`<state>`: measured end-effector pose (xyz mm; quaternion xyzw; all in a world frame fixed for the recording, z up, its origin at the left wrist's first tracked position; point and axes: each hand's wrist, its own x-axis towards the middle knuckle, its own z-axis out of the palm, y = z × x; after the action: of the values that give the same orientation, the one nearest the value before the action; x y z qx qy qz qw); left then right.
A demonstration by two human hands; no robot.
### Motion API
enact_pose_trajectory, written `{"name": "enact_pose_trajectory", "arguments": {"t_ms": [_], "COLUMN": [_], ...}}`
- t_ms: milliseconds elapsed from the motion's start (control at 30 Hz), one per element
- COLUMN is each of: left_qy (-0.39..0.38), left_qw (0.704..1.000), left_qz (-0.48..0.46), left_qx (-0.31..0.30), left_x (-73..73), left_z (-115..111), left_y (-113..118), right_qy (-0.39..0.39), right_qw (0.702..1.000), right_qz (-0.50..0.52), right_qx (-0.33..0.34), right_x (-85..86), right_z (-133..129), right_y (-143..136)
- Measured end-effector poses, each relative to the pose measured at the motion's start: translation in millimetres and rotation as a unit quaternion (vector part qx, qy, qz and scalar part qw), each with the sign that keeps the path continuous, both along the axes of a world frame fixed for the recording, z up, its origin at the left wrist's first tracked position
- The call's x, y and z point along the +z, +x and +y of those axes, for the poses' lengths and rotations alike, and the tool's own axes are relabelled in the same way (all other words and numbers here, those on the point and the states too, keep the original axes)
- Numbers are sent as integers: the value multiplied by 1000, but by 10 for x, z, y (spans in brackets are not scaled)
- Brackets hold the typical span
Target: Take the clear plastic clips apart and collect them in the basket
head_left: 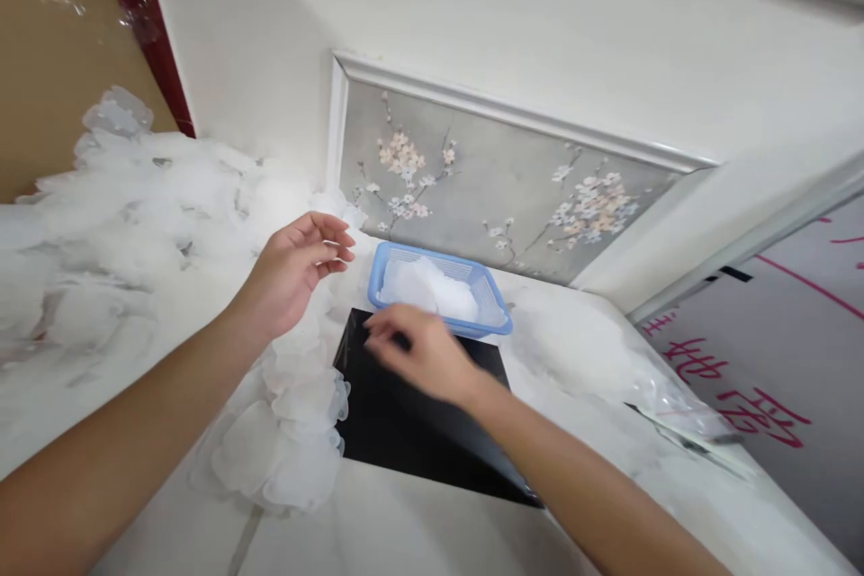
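Observation:
My left hand point(293, 265) is raised over a heap of thin, translucent white petal-shaped pieces point(209, 207). Its fingers are loosely bent and apart, with nothing seen between them. Over the far part of a flat black board point(411, 432) is my right hand point(425, 351), smeared by motion. Its thumb and fingers curve toward each other, and whether they hold a thin piece cannot be made out. Just beyond that hand stands a blue plastic basket point(499, 301), partly hidden by it, with white pieces point(432, 283) inside. More petal-shaped pieces point(283, 450) lie along the board's left edge.
A clear plastic bag of white material point(587, 351) lies on the right of the white table point(405, 522). Behind the basket is a wall with a framed flower panel point(465, 171). A cardboard box point(54, 45) stands far left, and a board with pink writing point(776, 360) right.

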<state>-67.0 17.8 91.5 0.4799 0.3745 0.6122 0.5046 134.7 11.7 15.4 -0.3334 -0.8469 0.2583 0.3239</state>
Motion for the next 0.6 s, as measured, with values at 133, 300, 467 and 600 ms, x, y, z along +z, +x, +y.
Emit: {"name": "enact_pose_trajectory", "arguments": {"t_ms": [133,300,467,600], "left_qy": [12,6,3,-1], "left_qw": [1000,1000,999,998], "left_qz": [1,17,39,45], "left_qx": [6,-11,-22,-42], "left_x": [41,56,68,31], "left_z": [6,-26,-59,-73], "left_y": [-35,7,38,76], "right_qy": [41,81,212,263], "right_qw": [973,955,921,902], "right_qz": [-178,-270,-312,-304], "right_qx": [139,94,93,154], "right_x": [-278,-394,-221,-12], "right_z": [-610,-733,-486,-203], "right_y": [-520,-883,-848,-518]}}
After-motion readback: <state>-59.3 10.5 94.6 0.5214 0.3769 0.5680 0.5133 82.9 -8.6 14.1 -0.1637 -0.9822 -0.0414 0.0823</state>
